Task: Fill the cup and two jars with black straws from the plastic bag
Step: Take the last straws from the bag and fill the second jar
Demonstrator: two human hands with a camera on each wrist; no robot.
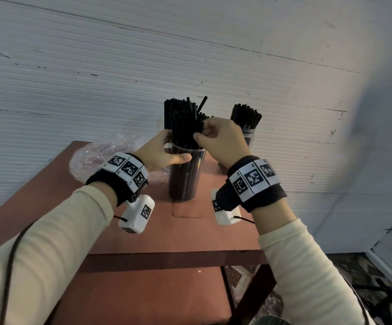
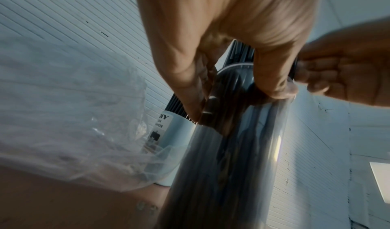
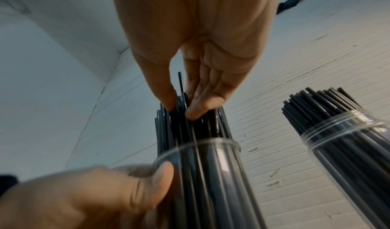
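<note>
Your left hand [image 1: 161, 152] wraps the rim of the clear cup [image 1: 185, 174], thumb across its front, while your right hand [image 1: 223, 139] pinches the black straws [image 1: 182, 120] standing in it (one leans out at the top). A straw-filled jar [image 1: 247, 134] stands just right; the crumpled plastic bag [image 1: 101, 153] lies left on the red table [image 1: 167, 233].

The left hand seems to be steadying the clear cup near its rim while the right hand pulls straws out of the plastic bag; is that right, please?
Not quite. The left hand does steady the clear cup near its rim, but the right hand is not at the plastic bag: its fingers are on the straws standing in that cup, as the right wrist view shows.
</note>
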